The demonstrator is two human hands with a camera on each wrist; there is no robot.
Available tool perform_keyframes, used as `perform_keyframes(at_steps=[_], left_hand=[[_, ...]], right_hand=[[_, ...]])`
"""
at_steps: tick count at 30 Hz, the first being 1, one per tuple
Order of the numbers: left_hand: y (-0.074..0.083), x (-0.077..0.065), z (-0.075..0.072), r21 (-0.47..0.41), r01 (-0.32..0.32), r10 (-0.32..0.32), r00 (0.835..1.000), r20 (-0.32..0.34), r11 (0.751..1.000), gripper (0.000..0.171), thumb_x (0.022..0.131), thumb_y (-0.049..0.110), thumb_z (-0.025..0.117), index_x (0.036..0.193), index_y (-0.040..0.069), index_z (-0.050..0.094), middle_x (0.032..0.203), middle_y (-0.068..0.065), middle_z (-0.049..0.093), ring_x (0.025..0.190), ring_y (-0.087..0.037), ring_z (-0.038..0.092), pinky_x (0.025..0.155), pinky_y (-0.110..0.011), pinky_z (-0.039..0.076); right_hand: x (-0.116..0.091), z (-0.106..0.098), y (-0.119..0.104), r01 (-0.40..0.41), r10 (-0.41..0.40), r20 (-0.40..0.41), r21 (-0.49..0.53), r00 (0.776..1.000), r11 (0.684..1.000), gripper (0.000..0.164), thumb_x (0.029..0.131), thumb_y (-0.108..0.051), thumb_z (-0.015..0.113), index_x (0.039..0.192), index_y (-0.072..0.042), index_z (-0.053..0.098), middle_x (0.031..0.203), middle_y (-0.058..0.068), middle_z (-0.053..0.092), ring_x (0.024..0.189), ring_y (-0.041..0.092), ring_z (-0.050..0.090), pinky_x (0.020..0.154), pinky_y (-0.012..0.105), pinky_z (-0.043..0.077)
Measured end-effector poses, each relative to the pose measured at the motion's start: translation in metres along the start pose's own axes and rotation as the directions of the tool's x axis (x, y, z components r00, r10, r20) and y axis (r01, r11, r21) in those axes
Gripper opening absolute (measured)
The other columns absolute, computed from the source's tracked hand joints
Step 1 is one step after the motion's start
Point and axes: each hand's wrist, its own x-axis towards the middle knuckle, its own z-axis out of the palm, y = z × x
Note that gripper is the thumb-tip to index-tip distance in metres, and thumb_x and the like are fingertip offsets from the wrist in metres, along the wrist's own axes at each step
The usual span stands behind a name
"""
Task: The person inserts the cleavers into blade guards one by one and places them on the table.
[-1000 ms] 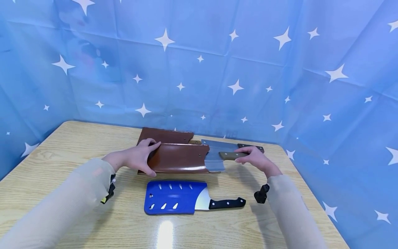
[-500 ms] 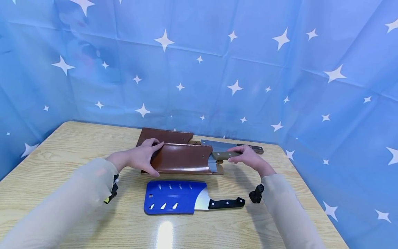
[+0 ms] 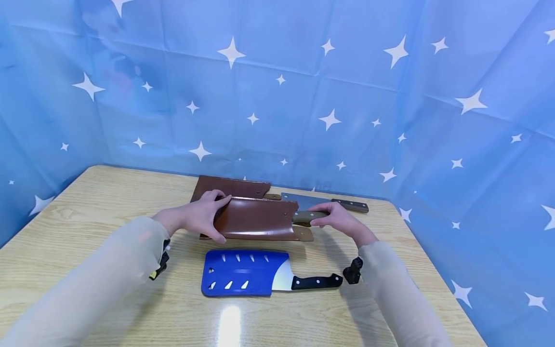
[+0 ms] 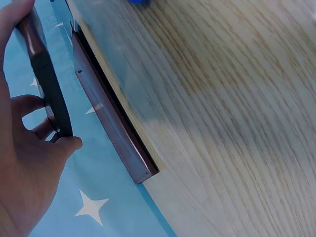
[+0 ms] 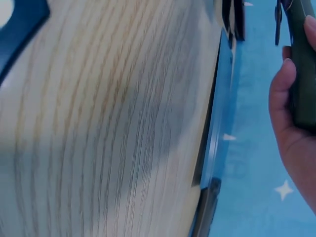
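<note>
My left hand (image 3: 197,217) grips the closed end of a brown leather knife sheath (image 3: 260,219), thumb on its near side and fingers over the top. Tilted up from the table, the sheath (image 4: 52,94) shows edge-on in the left wrist view. My right hand (image 3: 340,222) holds the olive handle of a cleaver (image 3: 305,217) at the sheath's open end. The cleaver's blade is hidden inside the sheath. A tan strap (image 3: 303,234) hangs out below the opening. The right wrist view shows fingers wrapped round the same cleaver's handle (image 5: 303,84).
Behind lies a second brown sheath (image 3: 231,186), with a bare cleaver (image 3: 303,200) to its right. In front rests a cleaver with a black handle (image 3: 318,282), its blade mostly in a blue slotted cover (image 3: 240,273). A starry blue curtain (image 3: 277,96) hangs behind the wooden table (image 3: 130,193).
My right hand has moved left, sliding the cleaver's blade into the brown sheath until only its handle shows. My left hand and the sheath have shifted slightly right.
</note>
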Motion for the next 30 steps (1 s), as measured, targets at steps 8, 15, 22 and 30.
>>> perform_keyframes(at_steps=[8,15,22,30], left_hand=[[-0.002,0.005,0.003,0.013,0.000,0.000,1.000,-0.003,1.000,0.112,0.064,0.048,0.077,0.149,0.006,0.018,0.146,-0.019,0.023,0.132,-0.036,0.023,0.102,-0.050,0.038],[-0.009,0.008,0.005,0.023,0.000,0.000,1.000,-0.010,1.000,0.111,0.063,0.048,0.078,0.148,0.006,0.020,0.146,-0.020,0.023,0.132,-0.038,0.022,0.103,-0.053,0.037],[-0.019,0.008,0.015,0.019,0.018,-0.018,1.000,0.023,1.000,0.112,0.063,0.052,0.077,0.148,0.006,0.021,0.148,-0.021,0.022,0.134,-0.040,0.021,0.103,-0.056,0.035],[-0.027,0.009,0.023,0.046,0.032,-0.037,0.994,0.103,0.998,0.112,0.063,0.056,0.075,0.147,0.004,0.023,0.150,-0.024,0.020,0.136,-0.043,0.021,0.105,-0.057,0.031]], right_hand=[[0.008,0.004,-0.004,0.021,-0.019,0.066,-0.025,0.998,0.999,0.044,0.082,-0.014,0.067,0.124,-0.007,0.058,0.116,0.015,0.060,0.091,0.017,0.054,0.082,0.042,0.045],[0.014,0.005,-0.006,0.032,-0.027,0.080,-0.058,0.996,0.998,0.042,0.081,-0.006,0.063,0.123,-0.006,0.057,0.113,0.014,0.059,0.089,0.018,0.052,0.080,0.038,0.044],[0.023,0.011,0.000,0.061,-0.046,0.106,-0.139,0.993,0.988,0.042,0.078,-0.008,0.067,0.119,-0.002,0.058,0.108,0.016,0.061,0.087,0.017,0.053,0.076,0.029,0.044],[0.029,0.016,0.005,0.116,-0.080,0.163,-0.224,0.983,0.968,0.040,0.079,-0.008,0.068,0.118,-0.002,0.061,0.111,0.017,0.064,0.094,0.018,0.057,0.081,0.030,0.046]])
